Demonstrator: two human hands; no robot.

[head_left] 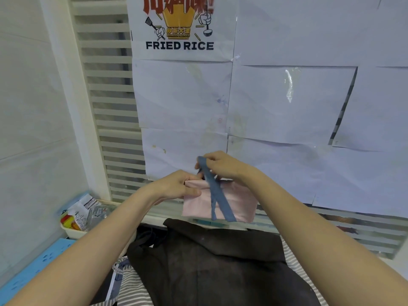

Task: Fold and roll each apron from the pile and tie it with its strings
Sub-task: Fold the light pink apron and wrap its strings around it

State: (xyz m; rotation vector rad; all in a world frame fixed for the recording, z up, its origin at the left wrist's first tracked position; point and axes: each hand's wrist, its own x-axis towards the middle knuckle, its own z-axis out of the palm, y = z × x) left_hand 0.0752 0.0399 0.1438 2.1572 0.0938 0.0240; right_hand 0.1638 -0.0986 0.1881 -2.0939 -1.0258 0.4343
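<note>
The left hand (178, 186) pinches the top left corner of a folded pale pink fabric apron bundle (238, 204), thumb laid over its upper edge, while the right hand (223, 165) clamps its fingers on a flat blue-grey fabric strap (218, 195). The bundle is held up in the air, its long axis running left to right; the strap crosses its front on a slant, from the upper left down to the lower right. Below lies a dark brown cloth apron (209, 261) over grey-and-white striped fabric (132, 288). At left stands a cream plastic tray of packets (75, 233). Behind, white paper sheets (287, 102) and a "FRIED RICE" poster (180, 27) cover the slatted wall.
</note>
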